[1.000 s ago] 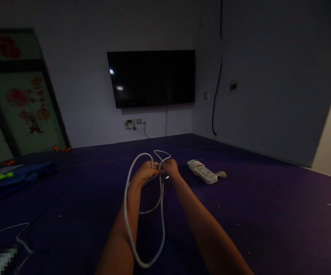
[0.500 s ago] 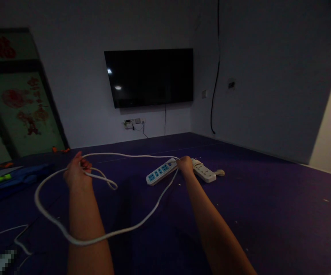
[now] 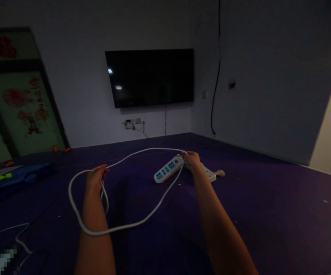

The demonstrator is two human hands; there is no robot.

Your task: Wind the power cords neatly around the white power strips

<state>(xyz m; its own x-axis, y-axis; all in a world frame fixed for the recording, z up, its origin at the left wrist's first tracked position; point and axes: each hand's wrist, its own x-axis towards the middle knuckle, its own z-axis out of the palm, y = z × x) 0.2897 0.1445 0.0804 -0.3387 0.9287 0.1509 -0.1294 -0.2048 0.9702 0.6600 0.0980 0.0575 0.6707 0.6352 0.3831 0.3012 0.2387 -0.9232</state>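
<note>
1. A slim white power strip with blue sockets is seen slanted beside the right hand; whether the floor is touched cannot be told.
2. Its white flexible cable is pinched by the right hand's closed fingers near the strip; a far section is gripped in the curled left hand.
3. A second white power strip is partly hidden behind the right wrist.
4. A flat purple floor is bordered by dim, pale walls; a black rectangular television is mounted.
</note>
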